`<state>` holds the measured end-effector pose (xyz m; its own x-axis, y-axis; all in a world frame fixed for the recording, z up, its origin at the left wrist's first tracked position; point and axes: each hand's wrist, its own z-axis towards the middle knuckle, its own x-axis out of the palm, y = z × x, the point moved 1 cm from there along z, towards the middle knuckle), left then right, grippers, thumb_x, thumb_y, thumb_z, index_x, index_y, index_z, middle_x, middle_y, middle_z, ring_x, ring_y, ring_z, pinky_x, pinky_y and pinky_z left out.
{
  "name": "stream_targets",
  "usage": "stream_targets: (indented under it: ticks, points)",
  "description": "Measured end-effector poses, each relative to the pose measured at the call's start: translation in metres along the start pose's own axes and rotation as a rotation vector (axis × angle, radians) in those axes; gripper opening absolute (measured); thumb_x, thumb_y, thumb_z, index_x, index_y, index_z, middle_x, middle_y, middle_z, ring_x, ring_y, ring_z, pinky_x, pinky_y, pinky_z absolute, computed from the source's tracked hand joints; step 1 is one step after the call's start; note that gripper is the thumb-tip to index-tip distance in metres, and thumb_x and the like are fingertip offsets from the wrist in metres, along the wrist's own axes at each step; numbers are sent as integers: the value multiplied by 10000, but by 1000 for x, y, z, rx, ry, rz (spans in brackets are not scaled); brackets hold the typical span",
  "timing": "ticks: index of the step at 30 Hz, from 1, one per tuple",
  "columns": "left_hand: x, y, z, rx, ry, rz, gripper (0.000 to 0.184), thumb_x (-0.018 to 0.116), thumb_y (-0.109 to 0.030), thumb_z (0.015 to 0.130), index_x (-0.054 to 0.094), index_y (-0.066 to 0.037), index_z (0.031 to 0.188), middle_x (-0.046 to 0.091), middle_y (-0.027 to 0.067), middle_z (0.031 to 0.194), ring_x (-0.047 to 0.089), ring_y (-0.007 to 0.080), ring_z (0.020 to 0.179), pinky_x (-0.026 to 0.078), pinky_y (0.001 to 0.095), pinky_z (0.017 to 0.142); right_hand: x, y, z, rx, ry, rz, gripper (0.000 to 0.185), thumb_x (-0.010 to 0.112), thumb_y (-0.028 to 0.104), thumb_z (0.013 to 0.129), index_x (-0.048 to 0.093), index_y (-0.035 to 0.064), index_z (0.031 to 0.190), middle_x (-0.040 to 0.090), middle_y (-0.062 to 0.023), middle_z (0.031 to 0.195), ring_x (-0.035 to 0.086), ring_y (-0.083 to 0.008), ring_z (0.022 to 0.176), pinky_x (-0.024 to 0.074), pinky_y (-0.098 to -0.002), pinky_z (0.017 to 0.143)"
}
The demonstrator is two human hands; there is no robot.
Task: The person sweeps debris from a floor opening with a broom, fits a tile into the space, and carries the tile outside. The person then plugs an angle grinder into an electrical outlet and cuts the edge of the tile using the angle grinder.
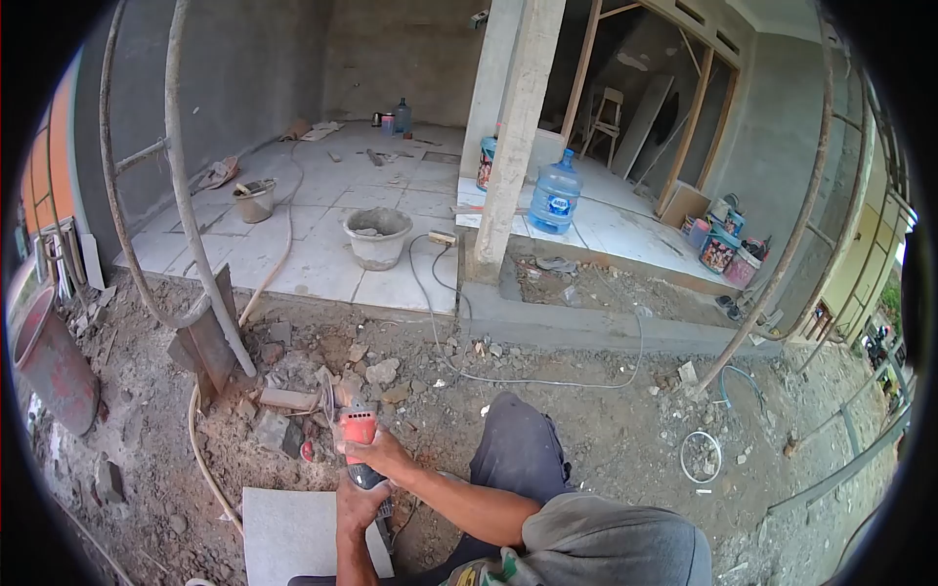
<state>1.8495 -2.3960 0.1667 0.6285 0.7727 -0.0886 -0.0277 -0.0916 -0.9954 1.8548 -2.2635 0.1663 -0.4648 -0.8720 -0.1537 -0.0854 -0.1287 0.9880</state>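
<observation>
A red and black power tool [359,426], which looks like an angle grinder, is held low over the dirt. My right hand [383,455] wraps round its red body from the right. Below it, my left hand [360,504] is closed round the dark rear end. The tool's front end is blurred and lies beside a narrow piece of tile or brick [289,398]. A pale square tile [283,532] lies on the ground under my left forearm. Small rubble surrounds the tool.
A grey block [278,434] and a hose [202,454] lie left of the tool. Metal poles [188,195] rise ahead. Beyond are a tiled floor [318,234], a mortar bucket [378,252], a concrete post [515,146] and a water bottle [556,195]. A cable [547,382] crosses the dirt.
</observation>
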Motion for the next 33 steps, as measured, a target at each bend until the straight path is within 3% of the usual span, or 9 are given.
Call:
stream_targets:
  ticks: [5, 9, 10, 15, 18, 19, 21, 23, 33]
  points:
    - [7, -28, 0, 25, -35, 49, 592, 790, -201, 669, 522, 20, 1148, 626, 73, 986, 602, 143, 848, 493, 293, 753, -24, 4, 8, 202, 79, 576, 365, 708, 239, 785, 612, 40, 1075, 641, -58, 889, 624, -142, 754, 506, -303, 690]
    - [9, -24, 7, -145, 177, -566, 589, 740, -282, 759, 497, 32, 1194, 627, 106, 994, 634, 178, 847, 535, 319, 759, -40, 24, 9, 287, 283, 997, 414, 645, 265, 808, 588, 29, 1143, 659, -102, 964, 645, -200, 820, 531, -359, 765]
    - [11, -19, 6, -192, 239, -684, 536, 707, -279, 795, 507, 15, 1196, 630, 111, 1004, 653, 206, 836, 574, 370, 717, -43, 28, 11, 269, 290, 1027, 470, 614, 272, 809, 544, -17, 1173, 645, -169, 1002, 647, -255, 882, 543, -394, 784]
    - [24, -27, 1, -279, 432, -727, 486, 724, -248, 782, 532, 3, 1152, 633, 112, 1000, 659, 227, 831, 585, 355, 653, -55, 43, 7, 209, 371, 1019, 535, 613, 297, 827, 490, 6, 1259, 620, -160, 1100, 642, -248, 922, 553, -430, 799]
    - [31, -39, 3, 5, 176, -384, 595, 789, -266, 704, 503, 20, 1140, 638, 180, 1000, 663, 271, 851, 557, 357, 692, -54, 36, 7, 304, 380, 887, 500, 655, 338, 836, 534, 20, 1202, 638, -124, 1038, 641, -212, 894, 550, -395, 756]
    - [30, -33, 2, 5, 172, -385, 595, 789, -266, 704, 503, 20, 1140, 638, 180, 1000, 663, 271, 851, 557, 357, 692, -51, 33, 4, 287, 264, 699, 470, 690, 354, 824, 561, 35, 1143, 637, -91, 987, 627, -179, 850, 533, -362, 728]
    - [26, -34, -1, 59, -80, 276, 716, 814, -381, 638, 489, 39, 1118, 643, 212, 975, 663, 329, 860, 531, 416, 752, -47, 30, 2, 264, 151, 498, 442, 725, 369, 811, 587, 50, 1084, 636, -58, 936, 614, -146, 806, 515, -330, 699]
    - [27, -46, -2, -45, -74, 396, 757, 814, -409, 620, 487, 31, 1142, 648, 223, 972, 657, 357, 889, 516, 436, 780, -42, 28, -1, 9, -59, 137, 371, 772, 340, 780, 602, 77, 978, 605, -5, 859, 562, -100, 731, 467, -285, 663]
    - [34, -58, 0, -81, -112, 567, 743, 804, -470, 603, 502, 14, 1079, 656, 230, 935, 644, 401, 893, 495, 473, 795, -41, 37, -3, 48, -169, 439, 271, 729, 163, 776, 597, 57, 988, 609, -6, 808, 583, -122, 685, 478, -278, 632]
